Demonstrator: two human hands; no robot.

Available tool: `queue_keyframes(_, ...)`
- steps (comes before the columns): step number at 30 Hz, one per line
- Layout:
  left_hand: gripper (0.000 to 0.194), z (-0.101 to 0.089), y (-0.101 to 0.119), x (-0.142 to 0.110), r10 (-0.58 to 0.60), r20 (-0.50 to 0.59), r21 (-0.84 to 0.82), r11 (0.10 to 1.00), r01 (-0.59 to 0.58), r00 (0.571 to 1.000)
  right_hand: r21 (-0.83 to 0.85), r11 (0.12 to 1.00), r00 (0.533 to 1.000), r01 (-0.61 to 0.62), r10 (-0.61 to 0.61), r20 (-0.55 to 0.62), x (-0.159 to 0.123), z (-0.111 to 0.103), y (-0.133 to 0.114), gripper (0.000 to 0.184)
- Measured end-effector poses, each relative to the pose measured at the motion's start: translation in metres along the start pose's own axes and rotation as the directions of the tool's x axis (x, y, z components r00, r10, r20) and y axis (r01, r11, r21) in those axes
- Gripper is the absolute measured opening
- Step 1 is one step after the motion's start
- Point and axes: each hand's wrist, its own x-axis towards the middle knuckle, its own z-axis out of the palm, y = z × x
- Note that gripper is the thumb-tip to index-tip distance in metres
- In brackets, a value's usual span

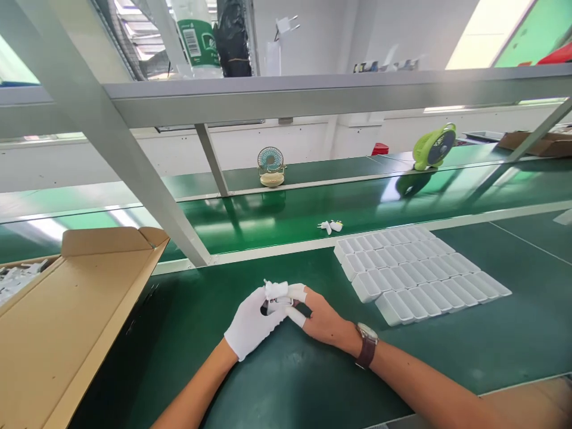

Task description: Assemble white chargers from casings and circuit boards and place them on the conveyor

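Above the dark green bench, my left hand (pixel 255 319), in a white glove, is closed around a small white plastic piece (pixel 276 290) that looks like a plug adapter. From the right, my right hand (pixel 318 314), with white covers on its thumb and a finger and a watch at the wrist, pinches the same piece. A second white section (pixel 280 302) shows just below, between the hands; whether it is a separate part I cannot tell. My fingers hide much of both. Beyond, on the shiny green belt, lie small white plugs (pixel 330 226).
A white compartment tray (pixel 384 286) lies right of my hands. At left stands an open cardboard box (pixel 80 310) with white parts (pixel 20 280). A metal frame post (pixel 134 161) slants down beside it. Two small fans, one beige (pixel 271 167) and one lime green (pixel 431 149), stand behind the belt.
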Motion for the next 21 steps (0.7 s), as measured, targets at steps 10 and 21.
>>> queue_keyframes(10, 0.051, -0.019, -0.005, 0.013, -0.125, -0.198, 0.079, 0.986, 0.143, 0.972, -0.583, 0.751, 0.931, 0.31, -0.364, 0.026, -0.004, -0.006, 0.025, 0.045)
queue_keyframes(21, 0.034, -0.09, -0.02, 0.139, -0.084, -0.512, 0.28, 0.925, 0.258, 0.855, -0.609, 0.634, 0.879, 0.477, -0.359, 0.314, -0.008, -0.003, 0.025, 0.041)
